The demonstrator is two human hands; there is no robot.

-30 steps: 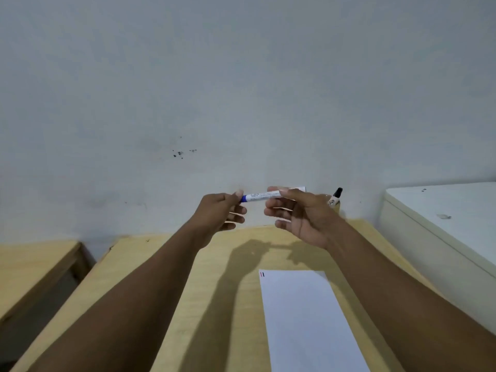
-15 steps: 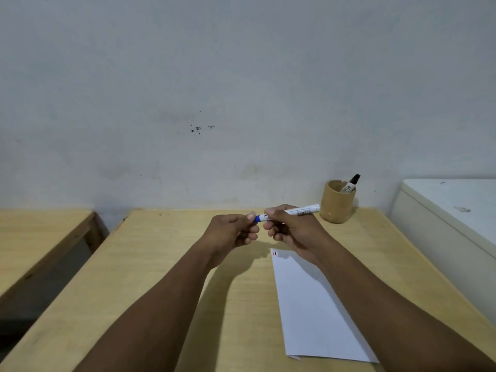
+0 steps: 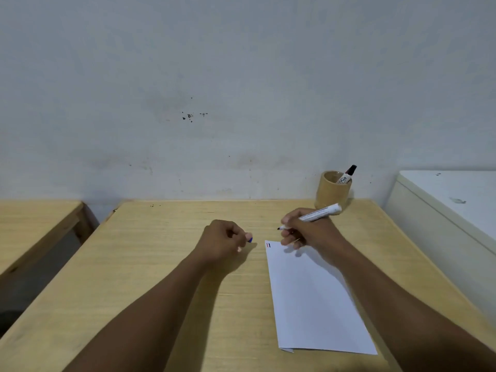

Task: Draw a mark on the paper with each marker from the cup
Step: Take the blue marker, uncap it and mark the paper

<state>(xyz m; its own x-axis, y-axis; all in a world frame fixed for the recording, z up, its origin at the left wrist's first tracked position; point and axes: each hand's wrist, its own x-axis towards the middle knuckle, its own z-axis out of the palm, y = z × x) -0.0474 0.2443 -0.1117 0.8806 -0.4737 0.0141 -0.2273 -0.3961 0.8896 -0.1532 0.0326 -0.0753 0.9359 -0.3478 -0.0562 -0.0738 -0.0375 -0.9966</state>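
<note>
My right hand (image 3: 308, 232) grips an uncapped white marker (image 3: 320, 212), its dark tip pointing left just above the top left corner of the white paper (image 3: 311, 299). Two short marks (image 3: 268, 245), one red and one dark, sit in that corner. My left hand (image 3: 225, 240) is closed around the blue cap (image 3: 250, 239), to the left of the paper. A tan cup (image 3: 332, 193) stands at the back of the wooden table (image 3: 161, 264), with a black-capped marker (image 3: 348, 174) leaning in it.
A white cabinet (image 3: 451, 210) stands against the table's right side. A second wooden table (image 3: 35, 224) lies to the left across a gap. A grey wall (image 3: 241, 89) rises behind.
The hands pulled apart: the blue cap came off in my left hand, and my right hand turned the marker tip down toward the paper. The view tilted further down.
</note>
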